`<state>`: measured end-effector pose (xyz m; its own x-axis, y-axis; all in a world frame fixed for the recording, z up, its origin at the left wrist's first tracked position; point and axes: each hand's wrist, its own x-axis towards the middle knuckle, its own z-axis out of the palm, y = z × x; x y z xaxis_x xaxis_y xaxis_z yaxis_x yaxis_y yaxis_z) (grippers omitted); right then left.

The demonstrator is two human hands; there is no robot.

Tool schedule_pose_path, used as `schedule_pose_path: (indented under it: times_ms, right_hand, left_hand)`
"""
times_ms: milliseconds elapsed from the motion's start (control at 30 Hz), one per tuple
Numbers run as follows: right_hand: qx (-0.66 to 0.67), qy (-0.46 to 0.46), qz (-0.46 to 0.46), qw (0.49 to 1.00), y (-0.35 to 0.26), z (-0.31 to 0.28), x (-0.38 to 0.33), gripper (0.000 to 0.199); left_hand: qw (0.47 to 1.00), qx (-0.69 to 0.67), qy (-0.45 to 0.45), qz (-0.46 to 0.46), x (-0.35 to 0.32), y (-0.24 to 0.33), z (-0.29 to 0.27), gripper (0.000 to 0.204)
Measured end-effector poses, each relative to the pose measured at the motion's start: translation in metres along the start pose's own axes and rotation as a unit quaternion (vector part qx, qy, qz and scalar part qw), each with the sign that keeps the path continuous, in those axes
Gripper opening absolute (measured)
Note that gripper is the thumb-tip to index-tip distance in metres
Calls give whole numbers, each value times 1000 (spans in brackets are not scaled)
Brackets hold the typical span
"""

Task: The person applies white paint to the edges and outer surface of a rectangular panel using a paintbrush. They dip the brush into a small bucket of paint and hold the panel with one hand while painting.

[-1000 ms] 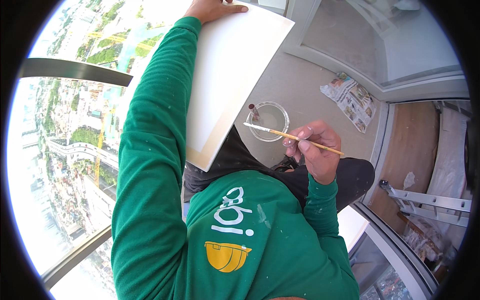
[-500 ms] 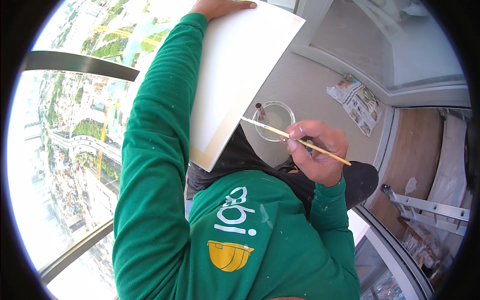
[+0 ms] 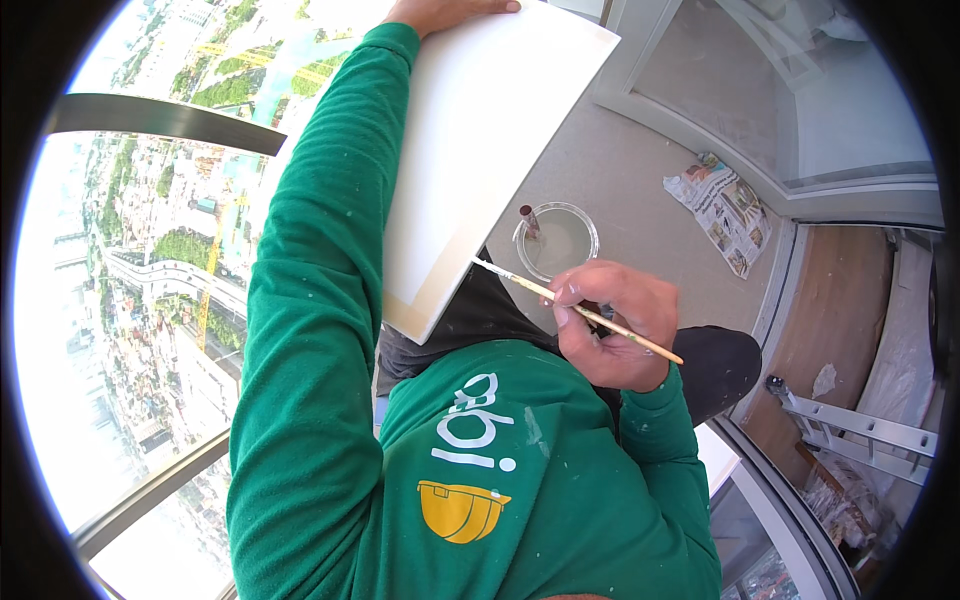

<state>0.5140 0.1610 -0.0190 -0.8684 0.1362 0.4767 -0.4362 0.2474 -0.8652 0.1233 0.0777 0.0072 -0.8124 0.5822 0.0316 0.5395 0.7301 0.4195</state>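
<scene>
- One white-tipped paintbrush (image 3: 525,284), in the clamped fingers of the right hand (image 3: 622,325), tip just beside the white panel (image 3: 485,140)
- Left hand (image 3: 450,12) at the panel's far edge; cannot tell how its fingers close

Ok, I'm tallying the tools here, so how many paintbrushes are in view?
1 for certain: the paintbrush in the right hand. The dark-ended item at the round tub's rim may be another; I can't tell.

Bright window (image 3: 150,290), plain grey floor (image 3: 640,190)
</scene>
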Motion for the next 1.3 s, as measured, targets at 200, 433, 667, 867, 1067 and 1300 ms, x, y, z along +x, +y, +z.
schedule_pose_path:
  times_ms: [200, 433, 667, 867, 1067, 1300]
  right_hand:
    - [-52, -15, -1, 999, 3, -4, -1, 19]
    - [-50, 77, 15, 996, 18, -9, 3, 18]
    - [-42, -19, -26, 999, 7, -5, 2, 21]
    - [-26, -18, -7, 999, 6, -5, 1, 21]
    - [-78, 83, 30, 993, 17, -11, 4, 18]
    - [-70, 21, -9, 997, 11, -9, 3, 21]
  left_hand:
    - [1000, -10, 2, 5, 3, 0, 4, 70]
    - [1000, -4, -10, 3, 4, 1, 4, 71]
    - [1000, -4, -9, 4, 6, 2, 5, 71]
    - [1000, 4, 4, 19, 7, 1, 8, 71]
    - [1000, 1, -8, 7, 8, 2, 7, 71]
    - [1000, -2, -5, 8, 6, 3, 6, 72]
